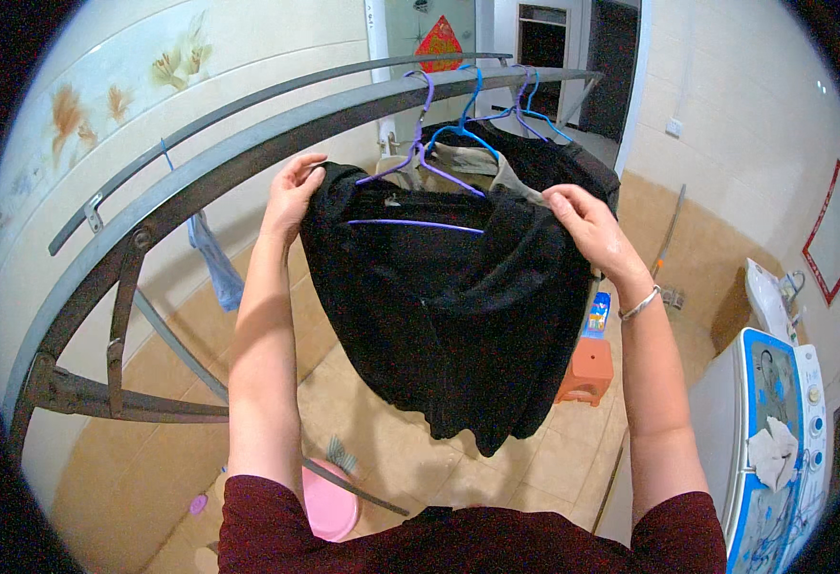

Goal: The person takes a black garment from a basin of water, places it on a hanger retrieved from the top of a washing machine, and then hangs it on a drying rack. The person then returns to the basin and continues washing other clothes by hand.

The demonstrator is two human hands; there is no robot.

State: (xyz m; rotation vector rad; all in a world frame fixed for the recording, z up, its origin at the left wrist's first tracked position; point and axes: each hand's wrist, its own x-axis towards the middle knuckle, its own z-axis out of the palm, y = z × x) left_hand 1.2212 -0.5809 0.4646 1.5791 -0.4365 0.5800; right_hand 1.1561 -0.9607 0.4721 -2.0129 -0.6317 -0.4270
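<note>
A black garment (pixel 434 308) hangs on a purple plastic hanger (pixel 420 154), whose hook is over the metal rail of a drying rack (pixel 269 122). My left hand (pixel 298 190) pinches the garment's left shoulder edge between thumb and fingers. At the other shoulder, my right hand (pixel 592 229) grips the cloth; a bracelet circles that wrist. Directly behind, a blue hanger (pixel 479 107) carries a grey-beige garment (pixel 463 158). Farther along the rail, more purple and blue hangers hold dark clothing (pixel 556 154).
Light blue socks (pixel 213 262) hang at the left. A pink basin (pixel 330 502) and an orange plastic stool (pixel 586 369) are on the tiled floor. At the right stand a washing machine (pixel 743 430) with a white cloth on top and a washbasin (pixel 768 294).
</note>
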